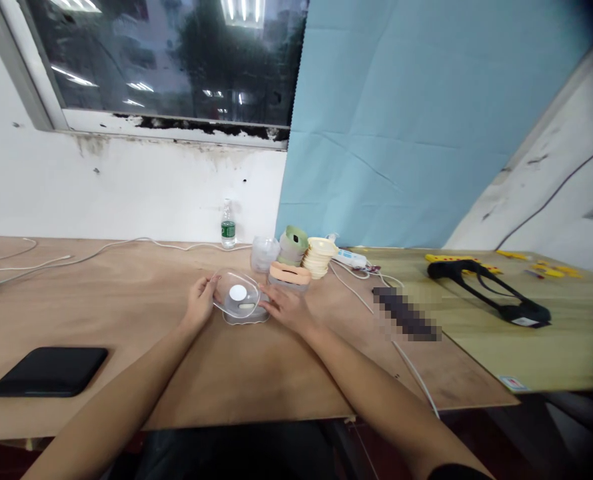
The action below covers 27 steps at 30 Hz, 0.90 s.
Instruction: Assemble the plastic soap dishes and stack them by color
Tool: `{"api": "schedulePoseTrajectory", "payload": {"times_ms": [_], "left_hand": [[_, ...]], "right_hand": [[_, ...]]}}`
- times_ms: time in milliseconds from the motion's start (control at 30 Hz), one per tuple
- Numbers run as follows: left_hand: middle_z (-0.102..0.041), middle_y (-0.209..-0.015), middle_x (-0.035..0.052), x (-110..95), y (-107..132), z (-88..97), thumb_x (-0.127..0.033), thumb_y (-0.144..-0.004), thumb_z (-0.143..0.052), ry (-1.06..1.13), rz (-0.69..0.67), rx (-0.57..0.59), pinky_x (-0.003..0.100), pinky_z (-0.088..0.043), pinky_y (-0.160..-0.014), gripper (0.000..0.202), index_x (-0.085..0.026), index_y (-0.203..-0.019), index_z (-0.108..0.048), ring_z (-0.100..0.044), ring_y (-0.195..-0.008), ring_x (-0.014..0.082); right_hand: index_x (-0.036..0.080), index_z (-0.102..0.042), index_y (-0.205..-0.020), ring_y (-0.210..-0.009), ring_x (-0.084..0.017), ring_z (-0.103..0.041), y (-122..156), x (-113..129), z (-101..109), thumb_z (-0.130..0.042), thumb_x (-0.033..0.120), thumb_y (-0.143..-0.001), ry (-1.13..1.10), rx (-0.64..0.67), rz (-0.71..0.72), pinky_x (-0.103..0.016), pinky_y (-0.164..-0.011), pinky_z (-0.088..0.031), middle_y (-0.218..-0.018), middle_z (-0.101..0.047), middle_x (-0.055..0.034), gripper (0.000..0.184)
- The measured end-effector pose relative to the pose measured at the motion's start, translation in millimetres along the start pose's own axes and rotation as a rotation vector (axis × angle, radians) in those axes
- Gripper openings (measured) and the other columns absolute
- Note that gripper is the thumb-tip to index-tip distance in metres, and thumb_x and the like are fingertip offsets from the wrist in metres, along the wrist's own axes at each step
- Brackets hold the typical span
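A clear plastic container [249, 277] is held by its rim, tilted a little, just above the table. My left hand [200, 301] pinches its left edge. My right hand [289, 308] has its fingers closed on the right edge. A white round disc [237, 293] and a small pale strip [247, 306] show in or through the clear plastic; which of the two, I cannot tell. Beneath it lies a clear wavy-edged piece [246, 321], partly hidden. Just behind my right hand stands a container with an orange top [290, 273].
Behind my hands stand stacked clear cups [265, 255], green-topped containers [294, 243] and a stack of pale yellow lids [319, 259]. A water bottle [228, 227] is by the wall. A black flat case [50, 371] lies left; a white cable [416, 377] and black headset frame [491, 293] lie right.
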<state>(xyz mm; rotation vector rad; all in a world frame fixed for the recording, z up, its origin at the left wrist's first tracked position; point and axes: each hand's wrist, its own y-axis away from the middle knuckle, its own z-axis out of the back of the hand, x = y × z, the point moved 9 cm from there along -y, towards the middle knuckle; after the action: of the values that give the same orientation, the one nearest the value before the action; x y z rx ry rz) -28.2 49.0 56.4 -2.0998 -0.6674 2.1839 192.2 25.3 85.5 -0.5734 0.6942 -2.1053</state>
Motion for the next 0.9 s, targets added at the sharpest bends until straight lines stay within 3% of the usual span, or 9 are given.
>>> {"api": "schedulePoseTrajectory", "payload": {"times_ms": [133,200,267,367,500,633,767,900], "left_hand": [[-0.051,-0.049,-0.0050,9,2,-6.3,-0.057,-0.085,-0.045,0.039,0.032,0.056,0.025,-0.041,-0.049,0.051,-0.013,-0.105,-0.061,-0.051,-0.045,0.0135],[-0.056,-0.056,-0.0025,13,0,-5.2,-0.060,-0.089,-0.032,0.044,0.007,0.066,0.028,-0.046,-0.053,0.061,-0.011,-0.118,-0.054,-0.055,-0.050,0.0147],[-0.062,-0.070,0.0019,10,-1,-5.4,-0.058,-0.091,-0.029,-0.058,-0.087,0.111,0.032,-0.050,-0.067,0.062,-0.010,-0.126,-0.048,-0.061,-0.064,0.0165],[-0.066,-0.091,0.0059,-1,5,-14.5,-0.054,-0.089,-0.043,-0.372,-0.256,0.254,0.037,-0.047,-0.085,0.055,-0.015,-0.128,-0.047,-0.062,-0.087,0.0200],[-0.065,-0.100,0.0082,-9,14,-25.5,-0.050,-0.089,-0.045,-0.586,-0.358,0.381,0.040,-0.046,-0.089,0.048,-0.018,-0.124,-0.052,-0.061,-0.096,0.0228],[-0.065,-0.104,0.0095,-13,19,-32.5,-0.051,-0.090,-0.043,-0.664,-0.414,0.441,0.040,-0.046,-0.090,0.045,-0.019,-0.119,-0.056,-0.060,-0.099,0.0242],[-0.061,-0.116,0.0124,-9,20,-35.4,-0.056,-0.087,-0.045,-0.710,-0.415,0.495,0.042,-0.044,-0.095,0.054,-0.018,-0.124,-0.053,-0.057,-0.108,0.0270],[-0.049,-0.136,0.0155,2,24,-41.0,-0.065,-0.075,-0.057,-0.751,-0.430,0.575,0.044,-0.038,-0.103,0.079,-0.016,-0.136,-0.043,-0.048,-0.123,0.0314]], "right_hand": [[0.027,-0.067,-0.109,-0.084,-0.016,-0.064,-2,16,-4,-0.048,0.041,-0.092,-0.004,0.070,0.153,-0.027,-0.073,-0.050,-0.096,-0.070,-0.0044,0.028],[0.025,-0.070,-0.094,-0.077,-0.016,-0.063,-10,9,4,-0.051,0.043,-0.091,0.004,0.018,0.115,-0.026,-0.070,-0.048,-0.084,-0.070,-0.0038,0.027],[0.023,-0.069,-0.086,-0.075,-0.016,-0.062,-24,-12,18,-0.053,0.045,-0.089,0.037,-0.081,-0.011,-0.027,-0.069,-0.046,-0.078,-0.068,-0.0043,0.028],[0.022,-0.069,-0.089,-0.075,-0.017,-0.061,-52,-52,36,-0.055,0.047,-0.088,0.098,-0.173,-0.210,-0.028,-0.069,-0.045,-0.080,-0.067,-0.0049,0.028],[0.023,-0.067,-0.100,-0.080,-0.020,-0.061,-91,-94,40,-0.059,0.042,-0.084,0.188,-0.130,-0.346,-0.030,-0.072,-0.045,-0.082,-0.067,-0.0038,0.026],[0.024,-0.067,-0.105,-0.077,-0.020,-0.062,-105,-118,34,-0.064,0.041,-0.080,0.200,-0.046,-0.457,-0.029,-0.069,-0.045,-0.081,-0.068,-0.0045,0.031],[0.023,-0.065,-0.111,-0.074,-0.019,-0.062,-97,-117,34,-0.061,0.045,-0.080,0.127,-0.074,-0.538,-0.030,-0.068,-0.046,-0.077,-0.067,-0.0030,0.038],[0.020,-0.066,-0.105,-0.068,-0.017,-0.061,-71,-84,33,-0.053,0.044,-0.085,-0.029,-0.185,-0.476,-0.029,-0.067,-0.048,-0.072,-0.066,-0.0016,0.034]]}}
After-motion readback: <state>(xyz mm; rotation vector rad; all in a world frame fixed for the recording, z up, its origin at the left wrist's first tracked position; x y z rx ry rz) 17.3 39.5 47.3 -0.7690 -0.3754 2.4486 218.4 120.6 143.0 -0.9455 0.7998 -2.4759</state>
